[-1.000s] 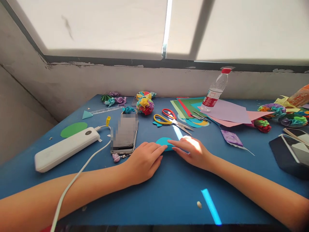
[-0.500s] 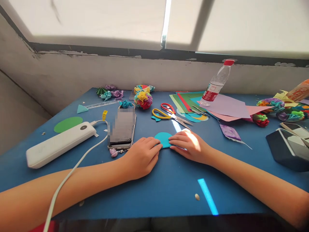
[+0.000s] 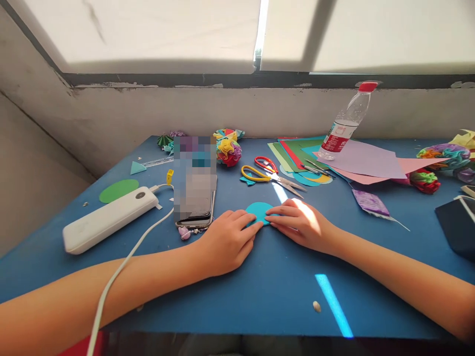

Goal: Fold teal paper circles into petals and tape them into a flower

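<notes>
A turquoise-blue paper circle (image 3: 259, 209) lies on the blue table (image 3: 267, 301), its front part hidden under fingertips. My left hand (image 3: 228, 240) rests on its left side, fingers curled and closed on the paper. From the right, my right hand (image 3: 302, 225) pinches the right edge, fingers pressed together. The two hands almost meet at the near edge. Scissors (image 3: 278, 178) with one red and one yellow handle lie spread behind the paper, near a small blue paper scrap (image 3: 248, 180).
A phone (image 3: 196, 217), partly blurred, and a white power bank (image 3: 111, 222) lie left; a white cable (image 3: 129, 252) crosses my left forearm. Coloured paper sheets (image 3: 365, 158), a bottle (image 3: 343, 128) and crumpled paper flowers (image 3: 230, 151) stand behind. A dark box (image 3: 456, 225) is far right.
The view has turned slightly left, so everything sits further right in the picture. Both hands stay on the blue paper; their fingertips are now a little closer together.
</notes>
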{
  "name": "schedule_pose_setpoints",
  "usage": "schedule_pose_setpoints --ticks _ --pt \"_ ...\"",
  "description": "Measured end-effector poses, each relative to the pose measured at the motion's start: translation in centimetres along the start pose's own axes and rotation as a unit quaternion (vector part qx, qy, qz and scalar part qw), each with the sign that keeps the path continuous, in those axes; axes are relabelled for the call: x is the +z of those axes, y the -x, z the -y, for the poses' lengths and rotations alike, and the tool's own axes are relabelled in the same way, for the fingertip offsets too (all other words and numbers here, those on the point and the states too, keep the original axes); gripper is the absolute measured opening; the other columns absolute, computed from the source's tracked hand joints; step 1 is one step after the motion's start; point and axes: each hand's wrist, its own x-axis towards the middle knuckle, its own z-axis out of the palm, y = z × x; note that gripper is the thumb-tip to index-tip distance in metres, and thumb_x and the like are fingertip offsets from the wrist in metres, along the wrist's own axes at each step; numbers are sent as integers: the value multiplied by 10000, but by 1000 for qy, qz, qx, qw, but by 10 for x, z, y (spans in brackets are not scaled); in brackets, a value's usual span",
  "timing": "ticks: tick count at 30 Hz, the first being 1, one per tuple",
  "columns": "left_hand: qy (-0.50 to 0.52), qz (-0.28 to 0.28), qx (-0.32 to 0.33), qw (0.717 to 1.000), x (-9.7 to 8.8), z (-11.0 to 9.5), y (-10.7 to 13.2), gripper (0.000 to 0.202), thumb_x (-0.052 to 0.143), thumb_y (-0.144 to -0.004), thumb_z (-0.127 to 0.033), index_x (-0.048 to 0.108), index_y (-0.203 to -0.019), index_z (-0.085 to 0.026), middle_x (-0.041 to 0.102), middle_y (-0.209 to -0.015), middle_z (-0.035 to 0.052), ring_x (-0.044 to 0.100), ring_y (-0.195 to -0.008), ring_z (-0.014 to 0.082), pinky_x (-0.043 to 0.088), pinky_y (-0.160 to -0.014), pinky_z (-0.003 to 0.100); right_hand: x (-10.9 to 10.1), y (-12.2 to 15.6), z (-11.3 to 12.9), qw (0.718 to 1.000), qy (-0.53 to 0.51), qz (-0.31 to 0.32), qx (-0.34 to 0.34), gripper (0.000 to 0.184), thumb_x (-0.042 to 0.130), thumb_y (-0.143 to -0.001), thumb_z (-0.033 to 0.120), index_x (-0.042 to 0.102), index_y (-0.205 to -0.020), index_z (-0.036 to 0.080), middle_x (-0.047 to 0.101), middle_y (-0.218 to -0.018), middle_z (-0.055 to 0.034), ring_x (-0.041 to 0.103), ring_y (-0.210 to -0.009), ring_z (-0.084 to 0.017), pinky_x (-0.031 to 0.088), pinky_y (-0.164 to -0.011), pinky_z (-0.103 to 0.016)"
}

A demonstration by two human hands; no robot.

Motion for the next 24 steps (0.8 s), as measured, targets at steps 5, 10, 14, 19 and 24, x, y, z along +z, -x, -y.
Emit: schedule_pose_setpoints --ticks 5,10,14,19,24 --pt "-1 2 8 1000 1 1 1 373 332 -934 -214 546 -1222 -113 585 -1165 148 522 -1057 295 452 -836 444 -1 -1 1 1000 -7 -10 5 200 485 -903 192 647 -1020 182 664 -1044 -81 541 -811 -182 477 -709 -337" --pt "-1 0 11 1000 0 0 2 371 337 -932 -212 553 -1219 -119 578 -1164 157 515 -1065 295 446 -831 439 -3 -2 2 1000 -13 -12 13 181 518 -886 191 658 -999 179 672 -1017 -78 545 -809 -187 476 -712 -342" --pt "0 3 6 1000 0 0 1 368 352 -928 -218 561 -1219 -133 567 -1193 169 513 -1089 298 437 -839 441 -2 0 2 1000 -14 -9 20 188 517 -886 188 658 -1010 188 667 -1031 -74 551 -820 -187 471 -736 -352" --pt "16 14 32 999 2 2 1 368 345 -939 -198 532 -1246 -119 530 -1312 131 467 -1211 282 402 -919 444 1 1 -1 1000 -21 -5 22 196 510 -892 204 659 -1020 204 659 -1037 -71 548 -836 -188 473 -745 -345" --pt "31 21 36 999 2 2 1 381 340 -948 -206 488 -1286 -115 532 -1324 114 466 -1233 260 378 -966 455 -3 2 -2 1000 -18 -8 9 225 468 -915 261 642 -1044 202 631 -1064 -86 541 -873 -197 456 -790 -372"
